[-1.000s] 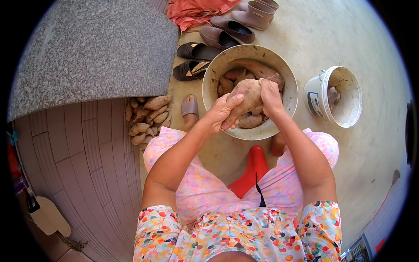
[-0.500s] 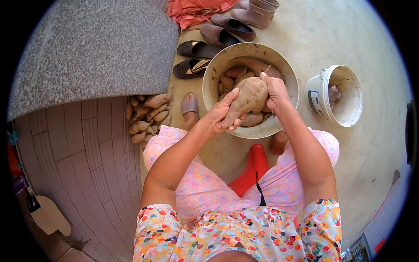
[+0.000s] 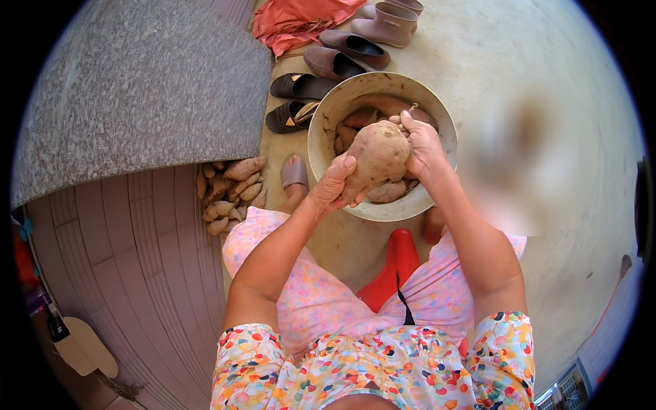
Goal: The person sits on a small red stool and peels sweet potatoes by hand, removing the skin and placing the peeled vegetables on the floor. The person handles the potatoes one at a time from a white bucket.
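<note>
A large, soil-dusted sweet potato (image 3: 378, 156) is held between my two hands above a wide, pale bucket (image 3: 437, 195). My left hand (image 3: 335, 182) is wrapped round its lower left end, thumb on top. At the upper right end, my right hand (image 3: 422, 145) grips with fingers bent near a thin stalk. Underneath, more sweet potatoes (image 3: 388, 192) lie inside the bucket, partly hidden by my hands and the big one. The fingers beneath the held sweet potato are only partly visible.
A pile of sweet potatoes (image 3: 232, 191) lies left, against the tiled wall (image 3: 137, 239) under a grey stone slab (image 3: 150, 89). Dark shoes (image 3: 335, 63), boots (image 3: 386, 26) and a red sack (image 3: 294, 24) stand beyond. A red seat (image 3: 395, 270) shows between my legs. The right is blurred.
The large sweet potato has been turned, its narrow lower end now pointing more toward me and largely covered by my left hand. My right hand has shifted slightly left and down, still holding the upper end.
</note>
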A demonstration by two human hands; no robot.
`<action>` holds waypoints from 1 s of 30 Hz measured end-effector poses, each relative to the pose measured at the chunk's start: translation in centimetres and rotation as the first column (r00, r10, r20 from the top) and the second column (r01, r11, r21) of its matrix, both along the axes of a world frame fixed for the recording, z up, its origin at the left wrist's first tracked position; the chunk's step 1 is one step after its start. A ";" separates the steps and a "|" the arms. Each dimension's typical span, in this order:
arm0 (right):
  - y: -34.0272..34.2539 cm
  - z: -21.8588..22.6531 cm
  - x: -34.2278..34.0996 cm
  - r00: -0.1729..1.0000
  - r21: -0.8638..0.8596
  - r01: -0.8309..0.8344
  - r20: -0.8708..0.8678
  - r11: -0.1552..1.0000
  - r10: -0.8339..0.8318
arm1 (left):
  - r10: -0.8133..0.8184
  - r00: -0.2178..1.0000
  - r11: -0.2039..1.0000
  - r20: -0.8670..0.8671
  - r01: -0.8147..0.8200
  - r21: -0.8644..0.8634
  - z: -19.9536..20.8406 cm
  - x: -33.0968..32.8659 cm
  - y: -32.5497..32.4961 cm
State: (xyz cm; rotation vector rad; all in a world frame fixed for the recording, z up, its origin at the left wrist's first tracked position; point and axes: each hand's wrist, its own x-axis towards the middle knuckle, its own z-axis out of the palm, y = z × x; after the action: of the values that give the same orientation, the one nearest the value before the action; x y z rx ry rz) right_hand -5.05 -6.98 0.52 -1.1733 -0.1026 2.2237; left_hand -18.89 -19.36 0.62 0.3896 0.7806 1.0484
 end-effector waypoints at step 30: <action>-0.3 0.4 0.5 0.974 0.186 -0.128 0.210 0.974 0.088 | 0.214 0.970 0.976 -0.112 -0.210 0.052 3.6 2.6 0.9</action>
State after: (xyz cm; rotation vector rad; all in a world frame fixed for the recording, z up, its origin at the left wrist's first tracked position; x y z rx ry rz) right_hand -4.58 -7.26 0.93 -1.3036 -0.4713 2.1235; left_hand -16.33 -18.42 4.26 0.4108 0.9217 1.2514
